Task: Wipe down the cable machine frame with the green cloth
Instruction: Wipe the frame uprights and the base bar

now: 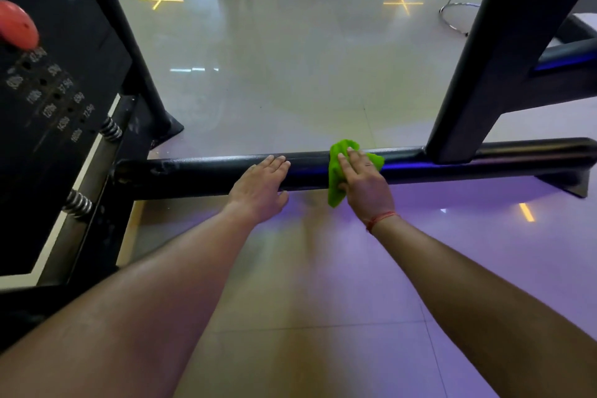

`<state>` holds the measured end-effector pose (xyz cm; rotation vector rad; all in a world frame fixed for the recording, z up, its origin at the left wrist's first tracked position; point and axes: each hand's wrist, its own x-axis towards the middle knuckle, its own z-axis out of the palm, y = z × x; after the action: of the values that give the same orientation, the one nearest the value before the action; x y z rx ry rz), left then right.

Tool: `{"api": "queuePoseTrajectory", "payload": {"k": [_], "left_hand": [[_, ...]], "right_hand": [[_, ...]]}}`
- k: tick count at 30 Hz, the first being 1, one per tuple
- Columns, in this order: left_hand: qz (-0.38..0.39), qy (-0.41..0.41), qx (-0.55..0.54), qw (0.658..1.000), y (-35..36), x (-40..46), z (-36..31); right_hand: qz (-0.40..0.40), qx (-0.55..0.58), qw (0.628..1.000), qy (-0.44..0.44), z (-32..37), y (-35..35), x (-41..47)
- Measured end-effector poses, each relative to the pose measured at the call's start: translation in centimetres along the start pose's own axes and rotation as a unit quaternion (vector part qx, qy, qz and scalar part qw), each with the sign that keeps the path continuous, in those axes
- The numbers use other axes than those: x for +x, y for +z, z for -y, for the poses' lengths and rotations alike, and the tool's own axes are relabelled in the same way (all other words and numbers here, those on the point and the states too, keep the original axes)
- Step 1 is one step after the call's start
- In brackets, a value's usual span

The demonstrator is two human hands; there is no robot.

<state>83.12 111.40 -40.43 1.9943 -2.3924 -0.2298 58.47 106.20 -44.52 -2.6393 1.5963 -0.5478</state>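
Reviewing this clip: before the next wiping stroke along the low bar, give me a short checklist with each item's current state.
1. Green cloth under the right hand: ok, the hand presses it flat.
2. Cloth in contact with the horizontal frame bar: ok, it drapes over the bar.
3. Left hand out of the cloth's way: ok if wiping right; not ok if wiping left, since it rests on the bar there.
4. Room to the right: limited, the angled upright post joins the bar close by.
5. Bar already clean under the cloth: cannot tell.
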Motion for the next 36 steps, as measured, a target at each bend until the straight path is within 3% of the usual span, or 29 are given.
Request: {"api": "queuePoseTrajectory", "payload": {"k": [3, 5, 8, 11, 15, 21, 27, 33, 36], "left_hand": [[0.001, -0.034, 0.001, 0.999, 0.0, -1.0, 0.5], [0.006, -0.035, 0.016, 0.999, -0.1, -1.5, 1.3], [0.004, -0.020, 0.036, 0.999, -0.1, -2.6, 2.8], [0.004, -0.002, 0.039, 0.999, -0.7, -2.9, 4.5], [0.005, -0.014, 0.014, 1.000, -1.7, -2.1, 7.1], [-0.026, 0.018, 0.013, 0.999, -0.2, -4.1, 10.4], [-0.056, 0.025, -0.003, 0.998, 0.0, -5.4, 13.5], [-0.098, 0.003, -0.044, 0.994, 0.1, -5.8, 15.3], [-0.107, 0.010, -0.042, 0.993, 0.7, -6.0, 16.0]], "right_hand": [[0.031, 0.009, 0.993, -0.110, 3.8, 0.9, 1.6], [0.007, 0.014, 0.990, -0.138, 3.4, 0.7, 2.1], [-0.039, 0.025, 0.994, -0.104, 0.7, 0.1, 1.0], [-0.026, 0.014, 0.997, -0.072, 2.3, 0.7, 0.9], [0.032, 0.051, 0.990, -0.131, 8.3, 2.2, 3.2], [0.030, 0.019, 0.990, -0.138, 7.5, 1.3, 3.6], [0.184, 0.022, 0.973, -0.135, 15.1, 0.4, 8.6], [0.212, -0.013, 0.974, -0.083, 11.7, -1.6, 7.8], [0.227, -0.042, 0.966, -0.113, 15.0, -0.6, 8.9]]}}
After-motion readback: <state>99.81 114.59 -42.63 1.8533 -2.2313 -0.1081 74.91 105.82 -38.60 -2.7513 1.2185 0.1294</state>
